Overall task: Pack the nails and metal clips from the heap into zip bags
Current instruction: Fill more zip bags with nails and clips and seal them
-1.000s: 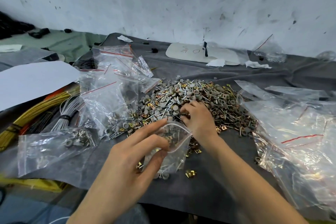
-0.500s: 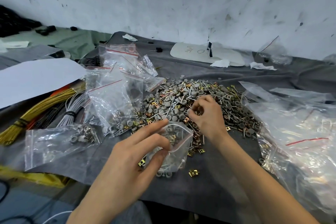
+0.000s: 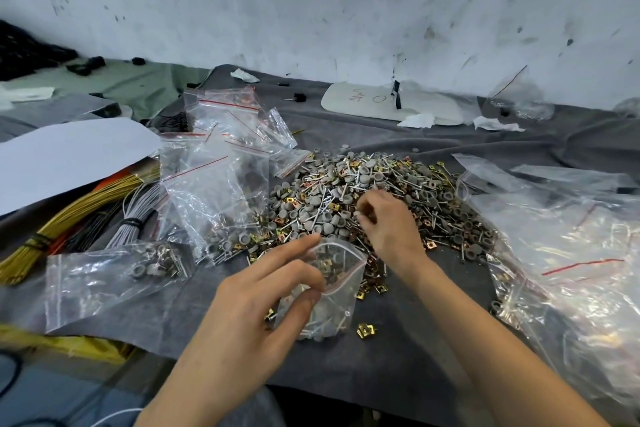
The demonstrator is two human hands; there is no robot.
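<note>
Nails and metal clips [image 3: 381, 184] lie heaped on the grey cloth [image 3: 381, 367], right under the bunched fingertips of the right hand [image 3: 388, 225]. Whether those fingers have anything pinched, I cannot tell. The left hand [image 3: 256, 305] pinches the near lip of a small zip bag [image 3: 332, 291] between thumb and fingers, holding its mouth agape just short of the right wrist. To do this well, I'd judge the mouth should be wide and tipped toward the heap, with small pinches carried straight across, so nothing drops like the stray clip [image 3: 366, 330] beside the bag. That bag already holds grey-capped nails and clips. Left of the left fingers lies another bag [image 3: 114, 274] with a few pieces inside. Beyond them sits a pile of bags [image 3: 214, 184], some part-filled.
</note>
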